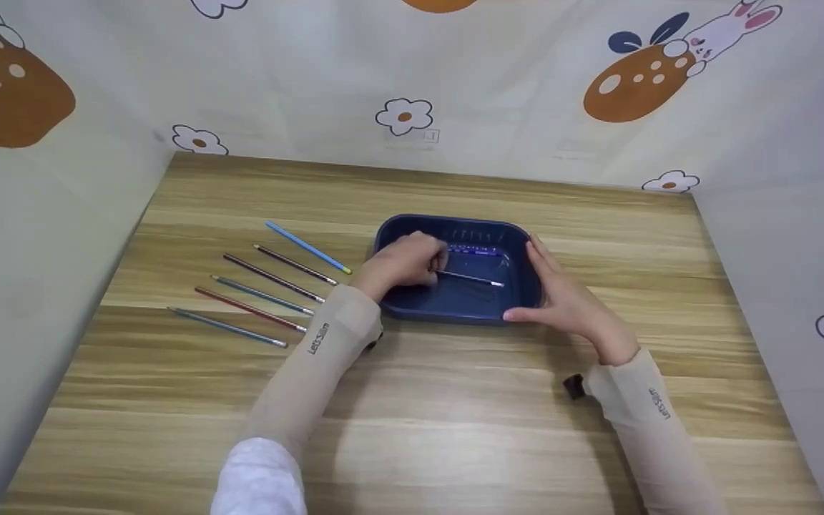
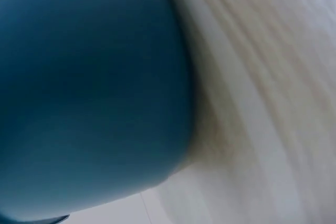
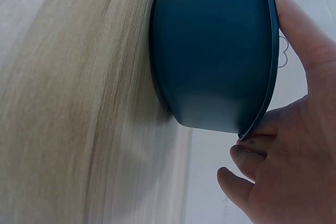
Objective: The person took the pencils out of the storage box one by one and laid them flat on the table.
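Observation:
A dark blue plastic basin (image 1: 448, 315) sits on the wooden table, and its outer wall (image 2: 89, 93) fills much of the left wrist view. My left hand (image 1: 408, 261) reaches inside over the left rim, fingers curled, pinching a thin pencil (image 1: 473, 277) with a pale eraser end pointing right. Part of that pencil is hidden by the fingers. Behind it, a purple patterned pencil (image 1: 475, 251) lies by the basin's back wall. My right hand (image 1: 562, 300) holds the basin's right end, thumb and fingers spread along the rim; the right wrist view shows some fingertips bent at the rim.
Left of the basin, several pencils lie fanned out on the table, among them a bright blue one (image 1: 308, 247), a red one (image 1: 249, 309) and a grey-blue one (image 1: 227, 327). Patterned cloth walls (image 1: 297, 93) enclose the table's back and sides.

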`<state>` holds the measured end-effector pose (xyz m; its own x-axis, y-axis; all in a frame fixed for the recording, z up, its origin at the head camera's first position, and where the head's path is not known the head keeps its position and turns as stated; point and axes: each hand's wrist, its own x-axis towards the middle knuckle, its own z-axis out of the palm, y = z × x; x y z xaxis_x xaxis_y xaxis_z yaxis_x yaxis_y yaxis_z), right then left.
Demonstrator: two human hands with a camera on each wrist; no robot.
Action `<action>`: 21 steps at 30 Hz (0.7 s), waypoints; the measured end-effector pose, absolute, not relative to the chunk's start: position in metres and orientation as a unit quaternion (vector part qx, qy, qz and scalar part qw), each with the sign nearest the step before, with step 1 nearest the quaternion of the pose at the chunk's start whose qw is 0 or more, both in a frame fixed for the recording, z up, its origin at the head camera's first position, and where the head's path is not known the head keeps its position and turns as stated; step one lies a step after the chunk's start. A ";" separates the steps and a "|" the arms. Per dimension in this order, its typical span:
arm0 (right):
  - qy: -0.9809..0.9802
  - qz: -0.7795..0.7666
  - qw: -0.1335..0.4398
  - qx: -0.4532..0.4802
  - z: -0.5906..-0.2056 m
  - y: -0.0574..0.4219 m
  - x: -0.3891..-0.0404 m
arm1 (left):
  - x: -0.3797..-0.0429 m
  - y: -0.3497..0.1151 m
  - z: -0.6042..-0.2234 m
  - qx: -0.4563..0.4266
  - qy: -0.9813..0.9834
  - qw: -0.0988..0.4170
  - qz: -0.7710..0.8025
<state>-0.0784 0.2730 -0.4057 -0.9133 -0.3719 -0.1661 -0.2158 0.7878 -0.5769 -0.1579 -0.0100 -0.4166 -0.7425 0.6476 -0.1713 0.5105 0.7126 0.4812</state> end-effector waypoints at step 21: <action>0.933 -0.291 0.142 -0.155 -0.405 0.273 -0.078 | -0.138 -0.026 -0.368 0.387 0.847 0.096 0.351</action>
